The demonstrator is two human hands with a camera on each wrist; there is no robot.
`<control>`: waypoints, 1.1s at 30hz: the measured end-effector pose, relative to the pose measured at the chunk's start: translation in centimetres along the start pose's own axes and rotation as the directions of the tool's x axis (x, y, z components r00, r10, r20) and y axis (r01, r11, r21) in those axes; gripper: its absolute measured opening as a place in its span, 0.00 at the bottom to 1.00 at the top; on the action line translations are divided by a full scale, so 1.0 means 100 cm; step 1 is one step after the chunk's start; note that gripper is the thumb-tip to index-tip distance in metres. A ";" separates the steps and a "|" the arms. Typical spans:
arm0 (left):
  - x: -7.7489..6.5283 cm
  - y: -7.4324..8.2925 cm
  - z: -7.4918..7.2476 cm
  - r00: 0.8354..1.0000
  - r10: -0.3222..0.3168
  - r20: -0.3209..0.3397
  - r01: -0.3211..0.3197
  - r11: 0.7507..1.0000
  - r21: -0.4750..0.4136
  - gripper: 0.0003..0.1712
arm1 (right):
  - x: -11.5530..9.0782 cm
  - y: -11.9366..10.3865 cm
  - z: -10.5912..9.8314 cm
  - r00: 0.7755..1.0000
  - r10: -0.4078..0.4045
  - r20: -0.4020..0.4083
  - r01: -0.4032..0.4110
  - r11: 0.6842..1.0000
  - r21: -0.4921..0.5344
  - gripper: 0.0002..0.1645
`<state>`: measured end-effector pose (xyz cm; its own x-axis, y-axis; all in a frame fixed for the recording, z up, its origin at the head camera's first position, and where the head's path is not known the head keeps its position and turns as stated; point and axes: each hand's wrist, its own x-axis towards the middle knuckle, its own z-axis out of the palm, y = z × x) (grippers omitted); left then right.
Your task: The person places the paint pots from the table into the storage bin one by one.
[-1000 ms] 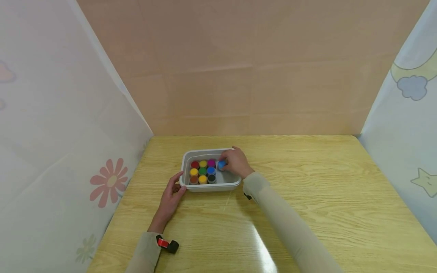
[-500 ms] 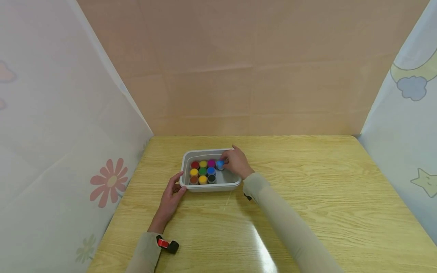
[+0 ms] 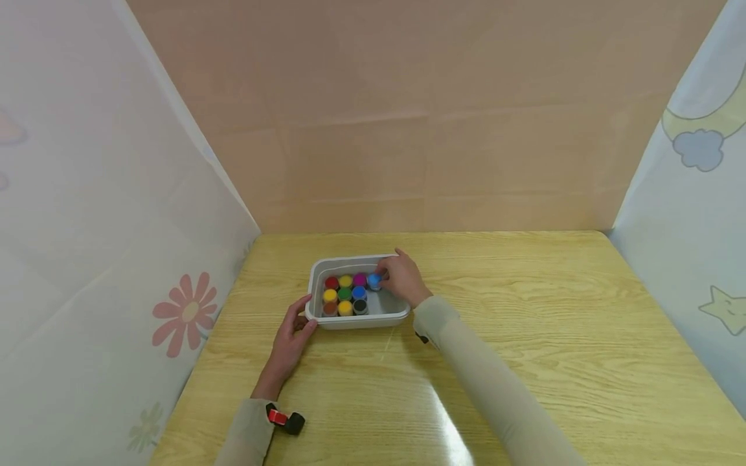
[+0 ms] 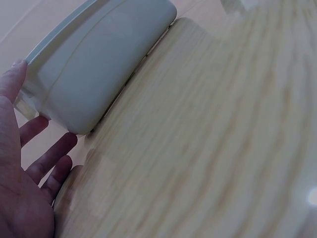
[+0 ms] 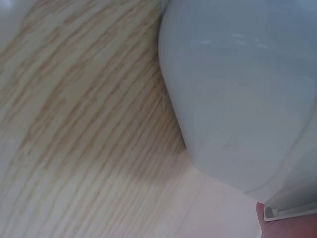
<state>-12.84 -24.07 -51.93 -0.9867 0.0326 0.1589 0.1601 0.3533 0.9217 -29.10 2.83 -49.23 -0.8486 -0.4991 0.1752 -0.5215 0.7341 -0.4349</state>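
In the head view a pale grey plastic tub [image 3: 373, 321] stands on the wooden table. Small paint pots with coloured lids, such as the green-lidded pot [image 3: 345, 294], fill its left part in rows. My right hand [image 3: 402, 278] reaches over the tub's right end and pinches a light blue-lidded paint pot [image 3: 375, 281] beside the purple-lidded pot [image 3: 359, 279]. At the near left corner, my left hand [image 3: 293, 331] holds the tub between thumb and fingers. The left wrist view has the left hand's thumb [image 4: 15, 79] at the rim, fingers against the tub's end below.
Bare tub floor [image 3: 381, 304] shows right of the pots. Wooden tabletop [image 3: 553, 323] extends around the tub. A brown backdrop [image 3: 431, 129] rises behind the table, with white patterned side panels at left [image 3: 105, 207] and right [image 3: 693, 213].
My right hand has brought the light blue-lidded pot slightly left, up to the purple-lidded one, and its lid shows more. The left hand stays at the tub's corner.
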 end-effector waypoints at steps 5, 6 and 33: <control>0.002 -0.009 0.001 1.000 -0.012 -0.006 0.013 1.000 0.003 0.32 | 0.000 0.000 0.000 1.000 -0.006 0.004 0.006 1.000 -0.015 0.09; 0.003 -0.014 0.001 1.000 -0.014 -0.008 0.014 1.000 0.002 0.33 | 0.000 0.000 0.000 1.000 -0.005 0.004 0.005 1.000 -0.013 0.09; 0.007 -0.037 0.005 0.999 0.001 -0.038 -0.001 1.000 -0.016 0.33 | -0.017 0.005 -0.008 0.989 -0.063 -0.132 0.090 0.974 0.209 0.11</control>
<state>-14.12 -24.90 -55.43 -0.9850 -0.0022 0.1727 0.1618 0.3383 0.9270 -28.00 4.42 -49.04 -0.8184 -0.4788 0.3176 -0.5655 0.5734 -0.5928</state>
